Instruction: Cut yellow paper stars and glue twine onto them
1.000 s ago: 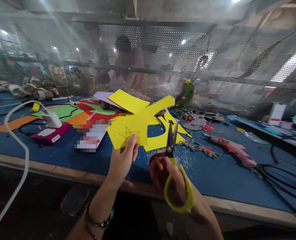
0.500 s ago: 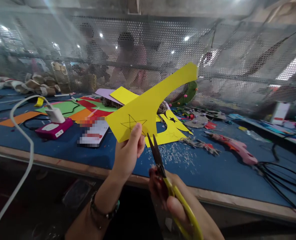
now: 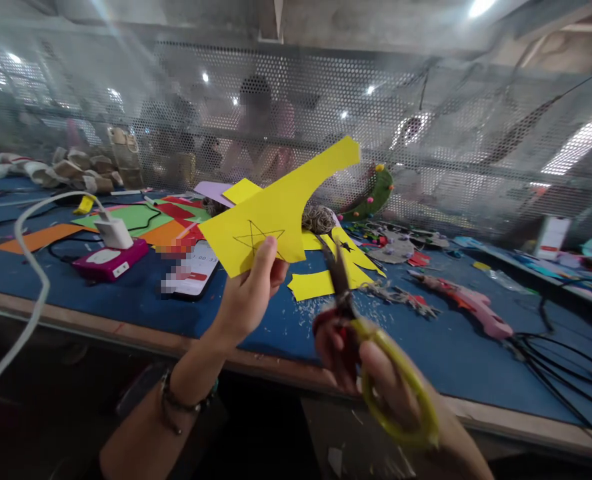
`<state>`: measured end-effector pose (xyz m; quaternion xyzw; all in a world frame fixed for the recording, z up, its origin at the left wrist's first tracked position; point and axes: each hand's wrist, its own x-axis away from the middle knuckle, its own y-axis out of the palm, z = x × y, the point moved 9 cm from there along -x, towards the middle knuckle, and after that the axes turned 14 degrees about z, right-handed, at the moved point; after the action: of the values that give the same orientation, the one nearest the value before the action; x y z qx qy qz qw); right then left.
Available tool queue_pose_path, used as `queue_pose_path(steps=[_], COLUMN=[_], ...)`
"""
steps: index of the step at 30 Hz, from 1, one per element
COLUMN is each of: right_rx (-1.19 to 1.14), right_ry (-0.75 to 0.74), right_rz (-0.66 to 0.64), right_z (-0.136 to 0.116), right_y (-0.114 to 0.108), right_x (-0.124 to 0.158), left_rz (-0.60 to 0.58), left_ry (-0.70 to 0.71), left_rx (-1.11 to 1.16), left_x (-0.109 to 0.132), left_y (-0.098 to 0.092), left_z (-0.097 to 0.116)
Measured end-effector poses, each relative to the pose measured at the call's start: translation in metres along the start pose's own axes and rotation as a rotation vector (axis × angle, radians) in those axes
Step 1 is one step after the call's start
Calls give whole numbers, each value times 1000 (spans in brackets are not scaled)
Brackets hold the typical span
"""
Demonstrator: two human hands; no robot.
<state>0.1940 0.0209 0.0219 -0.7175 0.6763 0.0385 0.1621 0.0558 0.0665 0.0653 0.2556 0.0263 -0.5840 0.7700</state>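
L hand (image 3: 249,300) grip: pinching yellow card (image 3: 276,203), thumb on top, fingers mostly hidden beneath. Card was held up over blue worktop (image 3: 476,360), tilted, long arm reaching up to R. R hand (image 3: 386,377) grip: closed round scissors (image 3: 343,293), thumb in yellow loop, blades slightly apart, tips up; blurred. Blades stood clear of card, near its R edge; in view they crossed a yellow scrap (image 3: 313,285) behind.

Risks (judged): L thumb lay over lower lines of star (image 3: 259,233); if blades came in from R w/o thumb shifting, could nick skin or stray off the hidden lines. One-pt pinch left long arm unsupported, so card might sag or swivel under blade pressure. Scissors, if dropped low, might snag scrap. Phone (image 3: 196,270) lay just L of L forearm; an elbow swing could shove it.

Count: hands 2; scissors 1; held card 1; star on it 1; glue gun 1 (image 3: 461,303), pink, R side; power block 1 (image 3: 111,259); charger 1 (image 3: 113,231), on block; phone 1 flat, plus 1 upright phone-like thing (image 3: 553,233) far R. Coloured sheets (image 3: 121,223) several, overlapping, no exact no.
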Motion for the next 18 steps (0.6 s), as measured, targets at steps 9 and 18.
queue_pose_path(steps=[9,18], right_rx=[-149,-115], right_ry=[-58,-132], right_rz=[241,275], right_z=[-39,-36], right_y=[-30,-41], right_x=[-87,-110], left_rz=[-481,-549], left_ry=[-87,32], left_rx=[-123,-120], left_x=[4,-28], left_y=[57,58], left_z=[-20,-35])
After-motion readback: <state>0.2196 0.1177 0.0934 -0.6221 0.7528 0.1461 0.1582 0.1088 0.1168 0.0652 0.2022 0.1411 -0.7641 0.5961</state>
